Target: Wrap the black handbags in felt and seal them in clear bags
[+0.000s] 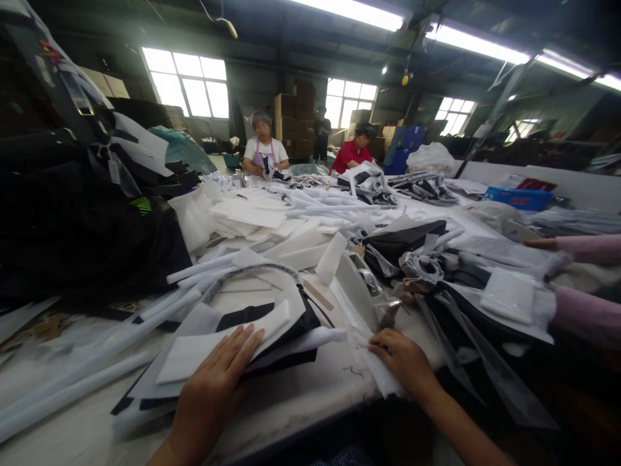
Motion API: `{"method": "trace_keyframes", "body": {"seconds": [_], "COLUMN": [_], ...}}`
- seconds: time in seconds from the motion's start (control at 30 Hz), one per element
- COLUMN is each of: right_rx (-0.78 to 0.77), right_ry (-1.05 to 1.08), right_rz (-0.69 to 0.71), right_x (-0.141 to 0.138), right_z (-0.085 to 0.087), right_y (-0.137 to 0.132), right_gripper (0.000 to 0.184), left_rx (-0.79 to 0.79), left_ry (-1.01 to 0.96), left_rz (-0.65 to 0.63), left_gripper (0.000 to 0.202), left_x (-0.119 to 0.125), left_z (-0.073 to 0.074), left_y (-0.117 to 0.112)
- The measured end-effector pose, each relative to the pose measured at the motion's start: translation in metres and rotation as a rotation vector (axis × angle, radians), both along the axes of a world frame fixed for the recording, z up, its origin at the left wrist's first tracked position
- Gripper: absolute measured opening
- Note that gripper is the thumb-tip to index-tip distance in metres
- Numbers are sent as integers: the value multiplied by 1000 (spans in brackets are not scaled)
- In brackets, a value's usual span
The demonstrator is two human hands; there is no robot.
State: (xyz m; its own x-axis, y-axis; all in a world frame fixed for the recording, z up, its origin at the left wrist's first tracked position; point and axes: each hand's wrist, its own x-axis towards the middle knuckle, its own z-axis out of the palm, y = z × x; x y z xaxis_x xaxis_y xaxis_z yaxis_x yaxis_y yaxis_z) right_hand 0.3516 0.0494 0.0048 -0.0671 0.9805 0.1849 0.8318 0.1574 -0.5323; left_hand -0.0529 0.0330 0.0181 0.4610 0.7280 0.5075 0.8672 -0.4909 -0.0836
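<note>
My left hand [218,378] lies with its fingers stretched flat on a white foam sheet [187,356]. Beneath that sheet is a black bag [308,314] with a rounded handle wrapped in clear film [252,268]; its lower side is hidden. My right hand [405,362] is closed, thumb and fingers pinched at the edge of a thin white sheet [381,372] that hangs toward the table's front edge. Just beyond those fingers stands a pale machine with a metal part [363,285].
White foam tubes [107,356] spread across the left of the table. Black bags in plastic [485,310] are heaped at right, beside another person's pink sleeve [589,310]. A large black bag pile [72,226] rises at left. Two people [264,152] work across the table.
</note>
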Motion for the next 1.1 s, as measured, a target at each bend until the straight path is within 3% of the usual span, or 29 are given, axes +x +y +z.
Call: {"method": "trace_keyframes", "body": {"seconds": [0.23, 0.37, 0.5, 0.6, 0.67, 0.73, 0.8, 0.9, 0.97, 1.03, 1.1], "right_rx": [58, 135, 116, 78, 74, 43, 3, -24, -60, -111, -128], "right_ry": [-23, -15, -3, -98, -144, -121, -53, -19, -70, -105, -77], "right_rz": [-37, -44, 118, 370, 527, 550, 428, 223, 210, 314, 531], "right_x": [-2, -32, -94, -134, -147, -148, -143, -138, -141, -147, -154], "right_z": [15, 27, 16, -3, -9, -4, 6, 11, 3, -6, -8], "right_y": [6, 1, -26, -51, -62, -63, -52, -24, -6, 4, 7], "right_gripper": [24, 26, 22, 14, 14, 17, 18, 38, 66, 82, 83], "left_rx": [-57, -76, -76, -76, -85, -99, -104, -101, -106, -111, -106], "left_ry": [-101, -164, -206, -216, -223, -231, -239, -249, -261, -279, -295], "left_rz": [38, 70, 112, 138, 145, 145, 141, 140, 144, 146, 142], "left_gripper": [78, 74, 70, 69, 70, 71, 72, 72, 73, 74, 74], "left_x": [-2, -2, 0, -1, -3, -4, -4, -3, -2, -2, -3], "left_z": [6, 12, 19, 22, 23, 22, 22, 22, 22, 24, 24], "left_y": [4, 8, 11, 12, 12, 12, 11, 11, 12, 13, 13]}}
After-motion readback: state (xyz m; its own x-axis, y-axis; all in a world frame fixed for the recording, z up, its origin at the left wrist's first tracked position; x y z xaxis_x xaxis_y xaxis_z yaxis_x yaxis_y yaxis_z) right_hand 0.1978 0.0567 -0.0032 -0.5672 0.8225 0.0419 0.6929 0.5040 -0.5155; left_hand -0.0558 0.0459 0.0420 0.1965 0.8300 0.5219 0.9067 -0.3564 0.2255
